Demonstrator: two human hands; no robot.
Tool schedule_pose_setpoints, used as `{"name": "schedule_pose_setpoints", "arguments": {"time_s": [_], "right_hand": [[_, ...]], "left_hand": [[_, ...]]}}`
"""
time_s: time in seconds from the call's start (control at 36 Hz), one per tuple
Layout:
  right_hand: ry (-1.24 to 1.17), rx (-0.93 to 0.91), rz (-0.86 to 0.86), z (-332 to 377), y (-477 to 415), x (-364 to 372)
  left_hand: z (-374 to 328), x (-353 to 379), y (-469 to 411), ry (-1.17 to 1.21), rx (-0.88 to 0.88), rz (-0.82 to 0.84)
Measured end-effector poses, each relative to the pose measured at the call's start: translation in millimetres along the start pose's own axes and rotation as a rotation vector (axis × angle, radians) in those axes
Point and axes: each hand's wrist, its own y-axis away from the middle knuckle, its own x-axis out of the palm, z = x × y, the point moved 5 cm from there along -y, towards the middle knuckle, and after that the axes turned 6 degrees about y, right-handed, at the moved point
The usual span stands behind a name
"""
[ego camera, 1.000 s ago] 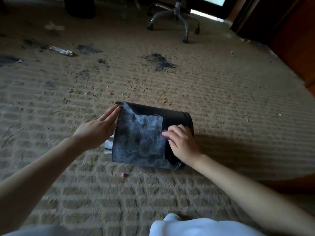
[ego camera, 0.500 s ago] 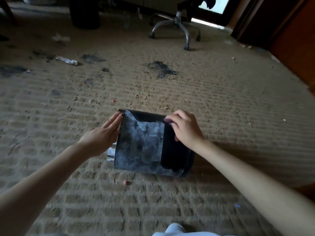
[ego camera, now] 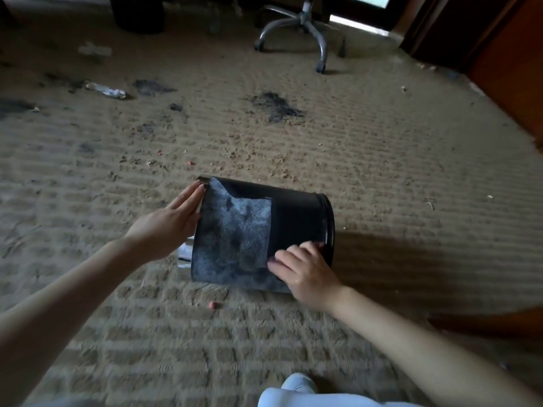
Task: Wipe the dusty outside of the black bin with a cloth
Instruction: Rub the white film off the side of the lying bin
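Note:
The black bin [ego camera: 296, 218] lies on its side on the carpet, its left and middle wall grey with dust and a clean black band at its right end. My left hand [ego camera: 170, 224] presses flat, fingers straight, against the bin's left end. My right hand [ego camera: 302, 268] rests on the near right part of the wall with bent fingers. No cloth shows; anything under that palm is hidden.
White crumpled paper [ego camera: 185, 255] sticks out at the bin's left end. The beige carpet [ego camera: 382, 171] carries dark stains, crumbs and a wrapper [ego camera: 105, 90]. An office chair base [ego camera: 305, 27] stands at the back, wooden furniture [ego camera: 505, 63] at the right.
My right hand slid from the bin's far top edge down its clean right band to the near side. The left hand stayed flat on the left end.

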Motion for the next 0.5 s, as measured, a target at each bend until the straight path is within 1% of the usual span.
{"name": "schedule_pose_setpoints", "arguments": {"time_s": [0.06,0.14,0.17,0.22,0.28,0.33,0.36,0.39,0.42,0.5], "right_hand": [[0.024,-0.059,0.035,2.5,5.8,4.0],[0.021,-0.102,0.049,-2.6,-2.4,-4.9],[-0.002,-0.090,0.043,-7.2,-9.3,-11.4],[-0.068,0.037,0.006,-27.1,-30.5,-25.6],[-0.158,0.269,-0.042,-55.6,-57.3,-33.9],[-0.271,0.487,0.024,-83.2,-78.9,-26.4],[-0.308,0.542,0.083,-90.6,-86.9,-18.4],[-0.326,0.568,0.136,-93.4,-92.2,-11.1],[-0.330,0.575,0.152,-93.7,-94.8,-4.7],[-0.290,0.555,0.055,-87.2,-95.1,3.4]], "left_hand": [[-3.8,-0.3,-1.5,0.043,0.029,-0.016],[-0.9,-0.8,-0.8,-0.056,-0.036,0.036],[1.0,-0.3,0.6,-0.086,-0.056,0.054],[1.0,-0.7,2.0,-0.092,-0.058,0.061],[0.2,-1.6,2.7,-0.080,-0.062,0.063],[0.3,-1.6,2.9,-0.082,-0.069,0.062],[0.5,-2.0,3.5,-0.086,-0.070,0.065],[-0.4,-2.4,4.1,-0.085,-0.070,0.067],[-0.9,-3.3,4.1,-0.086,-0.067,0.067],[0.3,-7.0,1.5,-0.103,-0.059,0.061]]}}
